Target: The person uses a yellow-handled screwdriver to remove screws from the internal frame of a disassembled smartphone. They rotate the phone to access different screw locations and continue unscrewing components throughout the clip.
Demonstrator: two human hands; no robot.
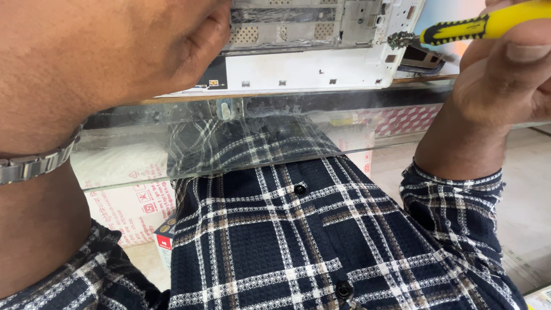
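A white device casing with an exposed metal inner frame lies on a glass counter at the top of the view. My left hand rests on the casing's left end and holds it down; a metal watch band circles that wrist. My right hand grips a yellow-and-black screwdriver at the upper right. Its metal tip touches the casing's right edge near a corner. My dark plaid shirt fills the lower middle.
White cardboard boxes with red print stand under the glass counter at the left, and a pink-patterned box sits behind the glass at the right. A pale floor shows at the right.
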